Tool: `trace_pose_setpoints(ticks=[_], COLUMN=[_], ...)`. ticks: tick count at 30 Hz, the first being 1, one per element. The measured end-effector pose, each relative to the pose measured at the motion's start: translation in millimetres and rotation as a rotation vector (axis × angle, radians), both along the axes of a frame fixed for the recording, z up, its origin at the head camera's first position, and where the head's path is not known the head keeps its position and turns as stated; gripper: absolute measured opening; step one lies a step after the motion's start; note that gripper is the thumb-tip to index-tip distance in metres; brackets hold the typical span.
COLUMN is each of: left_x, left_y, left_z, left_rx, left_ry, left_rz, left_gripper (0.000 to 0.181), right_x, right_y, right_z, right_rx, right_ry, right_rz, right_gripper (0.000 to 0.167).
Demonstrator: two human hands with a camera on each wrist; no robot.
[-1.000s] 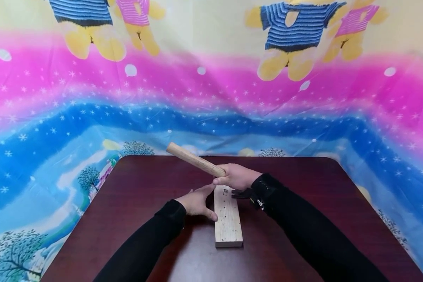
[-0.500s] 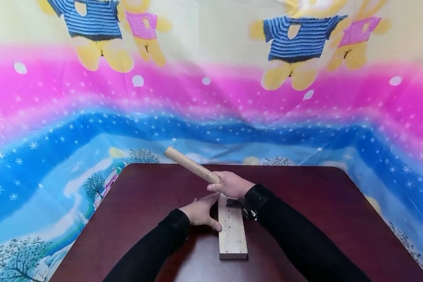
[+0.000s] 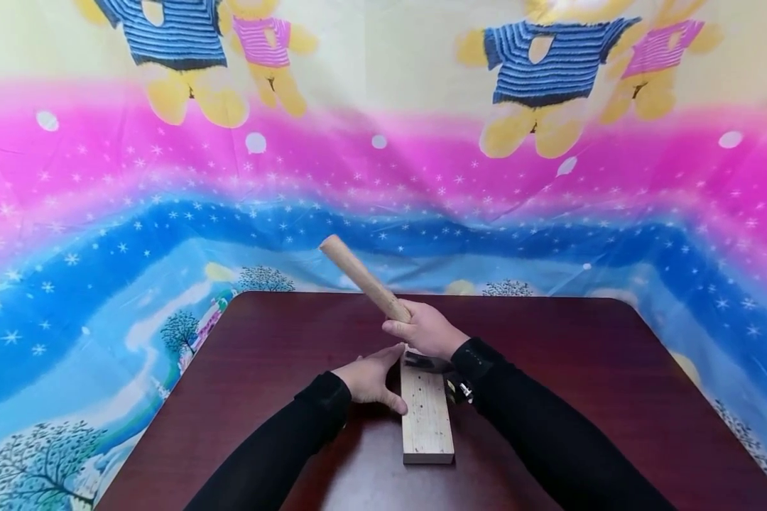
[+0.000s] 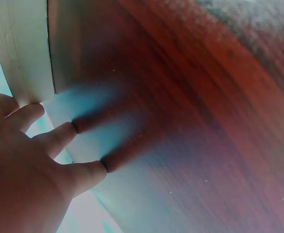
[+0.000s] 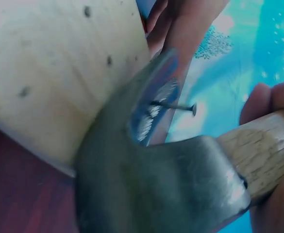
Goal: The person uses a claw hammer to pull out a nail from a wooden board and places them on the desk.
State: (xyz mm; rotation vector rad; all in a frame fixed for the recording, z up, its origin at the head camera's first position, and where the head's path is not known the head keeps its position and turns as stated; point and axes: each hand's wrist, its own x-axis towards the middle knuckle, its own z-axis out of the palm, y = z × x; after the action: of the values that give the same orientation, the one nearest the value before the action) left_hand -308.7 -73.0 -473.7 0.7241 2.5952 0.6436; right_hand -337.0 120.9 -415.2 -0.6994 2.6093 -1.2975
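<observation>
A pale wooden board (image 3: 427, 426) lies lengthwise on the dark red table, with several small dark holes in its top. My right hand (image 3: 428, 330) grips a claw hammer by its wooden handle (image 3: 364, 278), which slants up to the far left. In the right wrist view, the metal hammer head (image 5: 132, 174) is low over the board. A nail (image 5: 175, 105) shows at the claw, its head sticking out; its point is hidden. My left hand (image 3: 372, 380) is spread along the board's left side, thumb touching the edge. In the left wrist view, its fingertips (image 4: 94, 167) rest on the table.
The glossy dark red table (image 3: 281, 319) has rounded far corners. Behind it and along the sides hangs a printed cloth (image 3: 383, 177) in pink, blue and cream. Black sleeves (image 3: 537, 419) cover both forearms.
The hammer's handle has tipped up more steeply. Its head has moved left from the board's right edge onto the board's far end. My left hand stays beside the board.
</observation>
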Motion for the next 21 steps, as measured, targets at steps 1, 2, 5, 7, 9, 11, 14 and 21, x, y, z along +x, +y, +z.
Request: trace_pose_setpoints(ticks=[1, 2, 5, 7, 9, 11, 14, 21], left_x=[0.2, 0.5, 0.9, 0.8, 0.7, 1.4, 2.7, 5.5], left_y=[0.8, 1.3, 2.2, 1.8, 0.4, -0.8, -1.8, 0.4], left_z=[0.0, -0.4, -2.4, -3.5, -3.5, -3.3, -1.6, 3.0], left_rx=[-0.001, -0.004, -0.013, -0.010, -0.010, -0.008, 0.000, 0.011], left_ry=[-0.006, -0.010, -0.015, -0.016, -0.015, -0.015, -0.014, -0.039], left_rz=[0.002, 0.006, 0.015, 0.017, 0.018, 0.019, 0.024, 0.018], left_gripper=[0.127, 0.127, 0.127, 0.127, 0.128, 0.128, 0.128, 0.126], right_x=[2.3, 4.7, 10.9, 14.4, 15.9, 17.3, 17.6, 14.9], right_y=[4.3, 8.4, 19.2, 23.8, 25.9, 27.1, 27.6, 42.0], right_z=[-0.4, -0.8, -5.1, -8.3, -11.0, -13.3, -15.1, 7.0], right_rx=[-0.027, -0.064, -0.192, -0.277, -0.346, -0.396, -0.440, -0.364], right_ry=[-0.003, -0.010, -0.037, -0.051, -0.053, -0.053, -0.036, -0.115], right_rz=[-0.019, -0.044, -0.116, -0.157, -0.183, -0.202, -0.205, -0.151], right_gripper=[0.024, 0.023, 0.020, 0.018, 0.019, 0.021, 0.023, 0.015])
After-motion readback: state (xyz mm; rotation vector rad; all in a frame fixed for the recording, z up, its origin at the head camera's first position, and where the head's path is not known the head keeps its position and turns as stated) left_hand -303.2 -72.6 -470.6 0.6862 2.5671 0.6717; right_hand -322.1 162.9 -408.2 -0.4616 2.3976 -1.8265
